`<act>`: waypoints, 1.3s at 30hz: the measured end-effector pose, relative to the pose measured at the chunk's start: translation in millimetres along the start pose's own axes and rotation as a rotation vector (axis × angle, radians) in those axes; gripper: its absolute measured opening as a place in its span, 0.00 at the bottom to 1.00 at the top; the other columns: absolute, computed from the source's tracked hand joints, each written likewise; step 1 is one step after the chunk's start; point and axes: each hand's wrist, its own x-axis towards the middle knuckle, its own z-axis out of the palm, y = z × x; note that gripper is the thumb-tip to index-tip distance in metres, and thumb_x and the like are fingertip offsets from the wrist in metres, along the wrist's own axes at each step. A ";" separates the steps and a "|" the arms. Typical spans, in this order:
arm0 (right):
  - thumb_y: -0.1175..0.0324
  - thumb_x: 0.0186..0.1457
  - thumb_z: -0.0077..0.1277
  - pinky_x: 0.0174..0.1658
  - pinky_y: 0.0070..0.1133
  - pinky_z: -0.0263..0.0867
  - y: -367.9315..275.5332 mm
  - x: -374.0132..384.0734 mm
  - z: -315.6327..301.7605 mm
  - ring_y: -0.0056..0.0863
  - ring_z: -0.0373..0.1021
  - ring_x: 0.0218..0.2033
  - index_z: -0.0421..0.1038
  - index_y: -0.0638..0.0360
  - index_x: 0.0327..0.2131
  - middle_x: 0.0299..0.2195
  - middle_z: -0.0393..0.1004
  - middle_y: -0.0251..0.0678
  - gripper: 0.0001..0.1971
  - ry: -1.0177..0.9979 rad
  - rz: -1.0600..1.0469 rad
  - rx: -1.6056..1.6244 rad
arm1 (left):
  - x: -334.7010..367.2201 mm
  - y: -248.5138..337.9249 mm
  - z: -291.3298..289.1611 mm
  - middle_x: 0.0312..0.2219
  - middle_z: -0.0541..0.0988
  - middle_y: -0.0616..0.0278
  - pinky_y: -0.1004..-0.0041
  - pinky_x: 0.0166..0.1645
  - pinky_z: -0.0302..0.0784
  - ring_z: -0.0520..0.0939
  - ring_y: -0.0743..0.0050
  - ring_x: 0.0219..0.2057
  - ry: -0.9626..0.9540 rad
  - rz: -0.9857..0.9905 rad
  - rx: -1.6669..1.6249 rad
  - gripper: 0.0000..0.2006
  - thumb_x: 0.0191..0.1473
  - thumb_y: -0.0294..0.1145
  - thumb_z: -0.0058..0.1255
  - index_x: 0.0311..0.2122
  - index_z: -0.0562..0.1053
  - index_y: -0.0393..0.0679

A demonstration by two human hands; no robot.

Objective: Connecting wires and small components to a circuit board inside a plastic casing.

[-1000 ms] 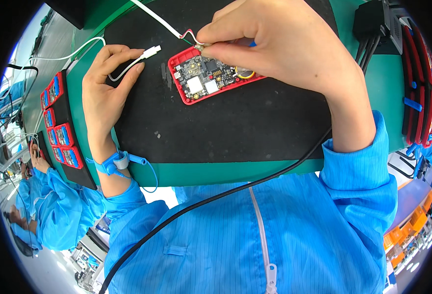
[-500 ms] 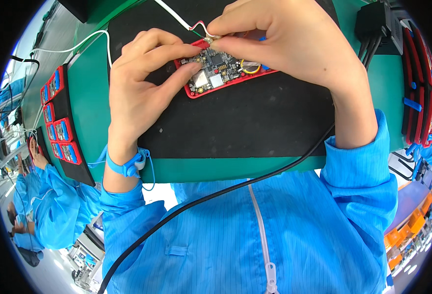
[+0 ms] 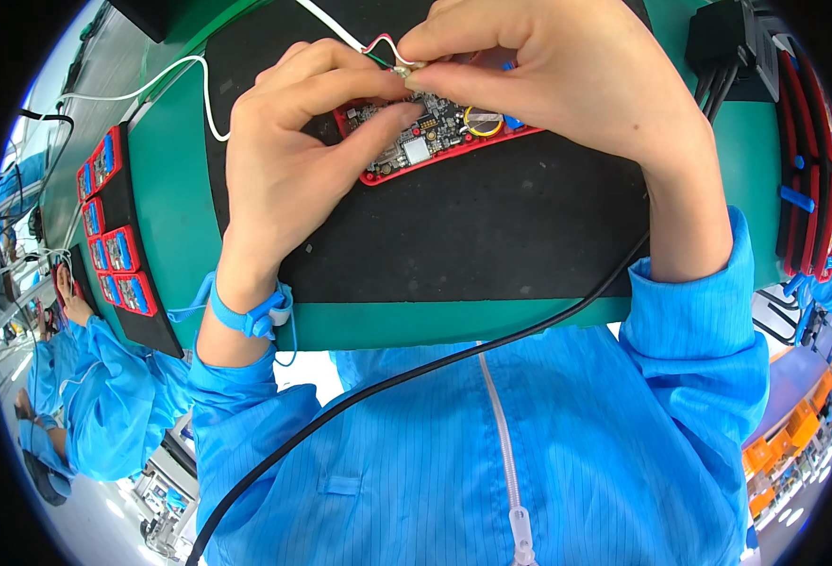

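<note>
A green-and-black circuit board (image 3: 435, 121) in a red case (image 3: 439, 160) lies on the black mat, carrying a round coin cell (image 3: 483, 121). My right hand (image 3: 586, 90) pinches a small pale connector (image 3: 403, 71) between thumb and forefinger at the board's far edge. Thin coloured wires run from it into a white cable (image 3: 336, 24). My left hand (image 3: 288, 156) reaches over the board's left end, its forefinger tip beside the connector and its thumb on the board. Its other fingers are bent behind. My right hand covers the board's far right part.
Several red-cased boards (image 3: 118, 250) lie on a black pad at left. Red cases (image 3: 817, 189) stand stacked at right near a black box with cables (image 3: 718, 47). A black cable (image 3: 416, 370) crosses in front of me. Another person's hand (image 3: 74, 297) works at far left.
My left hand has moved right and farther over the board, bringing its forefinger to the connector and its thumb inward. The red case has shifted slightly. My right hand keeps its pinch.
</note>
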 end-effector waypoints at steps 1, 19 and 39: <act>0.74 0.46 0.52 0.24 0.28 0.61 0.9 -0.4 -0.1 0.43 0.66 0.19 0.70 0.65 0.20 0.16 0.67 0.44 0.06 0.001 0.008 0.010 | 1.0 2.2 3.0 0.24 0.77 0.69 0.77 0.34 0.68 0.74 0.76 0.26 0.000 0.001 -0.001 0.08 0.39 0.24 0.65 0.29 0.80 0.43; 0.72 0.51 0.52 0.27 0.29 0.64 3.4 -5.3 2.9 0.43 0.69 0.22 0.73 0.68 0.25 0.19 0.71 0.45 0.07 0.042 0.072 0.171 | 0.0 1.0 7.6 0.23 0.77 0.68 0.79 0.30 0.68 0.74 0.80 0.26 0.007 -0.138 -0.127 0.04 0.41 0.23 0.61 0.27 0.79 0.40; 0.71 0.52 0.49 0.28 0.32 0.63 2.0 -4.9 5.7 0.46 0.68 0.24 0.69 0.66 0.22 0.19 0.69 0.47 0.09 0.016 0.034 0.025 | -0.5 0.3 9.8 0.22 0.76 0.68 0.78 0.31 0.68 0.73 0.79 0.26 0.034 -0.116 -0.138 0.04 0.40 0.21 0.61 0.25 0.78 0.40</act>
